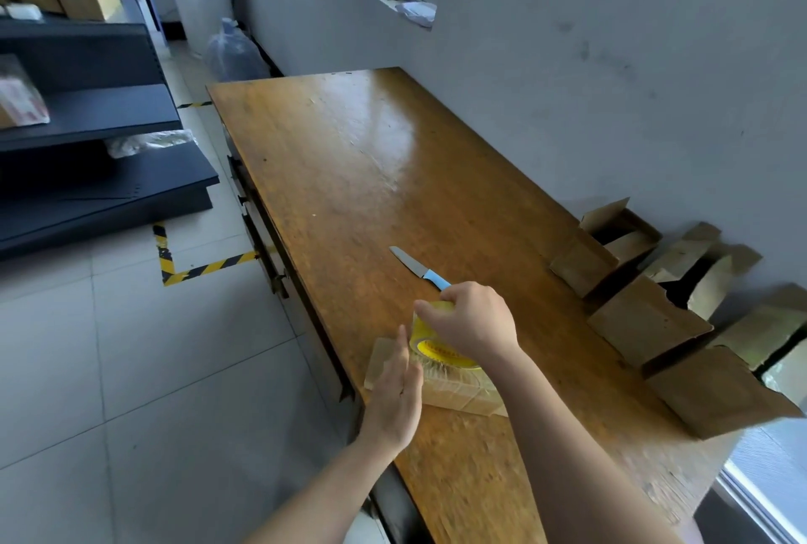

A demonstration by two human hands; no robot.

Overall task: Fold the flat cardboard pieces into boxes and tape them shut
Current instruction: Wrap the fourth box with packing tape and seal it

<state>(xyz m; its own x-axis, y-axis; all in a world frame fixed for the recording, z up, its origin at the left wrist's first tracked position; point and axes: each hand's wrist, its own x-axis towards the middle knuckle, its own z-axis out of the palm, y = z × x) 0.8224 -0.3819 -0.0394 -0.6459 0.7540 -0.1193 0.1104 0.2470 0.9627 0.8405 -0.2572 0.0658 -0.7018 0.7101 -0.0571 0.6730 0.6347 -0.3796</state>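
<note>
The person's right hand (469, 321) is curled over the top of a roll of clear tape (425, 332) with a yellow core, gripping it from above, and the roll stands on a small cardboard box (463, 399) that lies directly under both hands at the near edge of the desk (349, 177). The left hand (395, 390) is flat, with its fingers straight and together. It is laid edge-on against the left part of the box, just beside the roll, and it holds nothing. The box looks closed, with shiny tape across its top below the roll. One corner of it sticks out to the left of the left hand, and some blur hides the finer detail. Just beyond the right hand's knuckles a knife (417, 267) with a light blue handle lies flat on the desk, its blade pointing away from the person; the end of the handle is hidden behind the hand. Well to the right of the right hand, a row of folded boxes (646, 321) stands along the wall with their flaps open. Far to the left of the left hand, across a tiled floor (131, 347) marked with yellow and black striped tape, stands a dark shelf (87, 142).
</note>
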